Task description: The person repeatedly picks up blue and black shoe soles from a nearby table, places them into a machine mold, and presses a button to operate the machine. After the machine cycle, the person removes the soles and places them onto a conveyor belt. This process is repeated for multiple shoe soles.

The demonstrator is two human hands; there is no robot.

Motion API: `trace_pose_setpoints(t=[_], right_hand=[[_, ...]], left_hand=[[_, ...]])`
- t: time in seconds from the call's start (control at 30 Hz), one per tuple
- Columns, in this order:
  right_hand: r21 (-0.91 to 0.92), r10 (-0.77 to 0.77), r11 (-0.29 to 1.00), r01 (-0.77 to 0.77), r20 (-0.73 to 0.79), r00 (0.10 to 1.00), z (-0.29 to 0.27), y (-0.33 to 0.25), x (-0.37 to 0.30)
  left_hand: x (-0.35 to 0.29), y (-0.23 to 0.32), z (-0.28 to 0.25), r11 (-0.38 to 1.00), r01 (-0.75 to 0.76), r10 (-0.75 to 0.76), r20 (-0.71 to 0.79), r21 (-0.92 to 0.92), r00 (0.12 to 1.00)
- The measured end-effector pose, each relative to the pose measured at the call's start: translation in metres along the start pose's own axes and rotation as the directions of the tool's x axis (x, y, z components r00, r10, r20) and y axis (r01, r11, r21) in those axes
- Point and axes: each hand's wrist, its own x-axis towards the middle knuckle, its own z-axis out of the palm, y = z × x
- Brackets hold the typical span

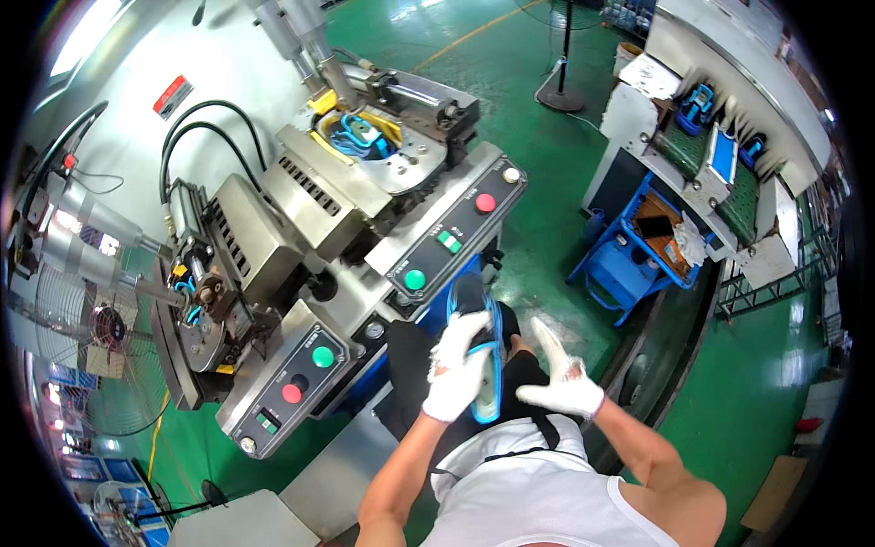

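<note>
A: Pose first. What do we log for the left arm?
B: Forearm up from the lower edge, leaning slightly right. The left hand [456,369], in a white glove, lies over the near side of the shoe [489,390].
A: And its fingers?
B: Curled in against the shoe, gripping it about the middle. We cannot make out every fingertip.
A: How does the shoe sit?
B: Held in front of the body, long side running up and down in our view. Dark at the top, bright blue along the edge, pale inside lower down.
A: Right arm?
B: Elbow out to the side, forearm angled up and left. The right hand [565,383], also gloved, is just beside the shoe, apart from it.
A: Its fingers?
B: Spread wide, one pointing up, another reaching left, a broad gap between. We see nothing in their hold.
A: Surroundings?
B: To the left, a metal machine with a button panel [451,232]; farther right, a blue trolley [622,273].
</note>
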Motion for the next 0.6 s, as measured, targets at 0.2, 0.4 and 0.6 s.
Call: trace_pose_setpoints(t=[0.2, 0.4, 0.6], right_hand=[[-0.052, 0.030, 0.994, -0.091, -0.689, 0.724, -0.010, 0.019, -0.054], [0.131, 0.106, 0.885, 0.446, -0.991, 0.081, -0.137, 0.070, -0.042], [-0.007, -0.004, 1.000, 0.011, -0.967, -0.255, -0.322, 0.115, -0.005]], left_hand=[[0.077, 0.106, 0.132, 0.899, -0.390, 0.414, 0.098, -0.199, 0.905], [0.117, 0.171, 0.199, 0.661, -0.706, 0.750, 0.210, -0.255, 0.627], [0.065, 0.061, 0.149, 0.893, -0.434, 0.443, 0.407, -0.120, 0.799]])
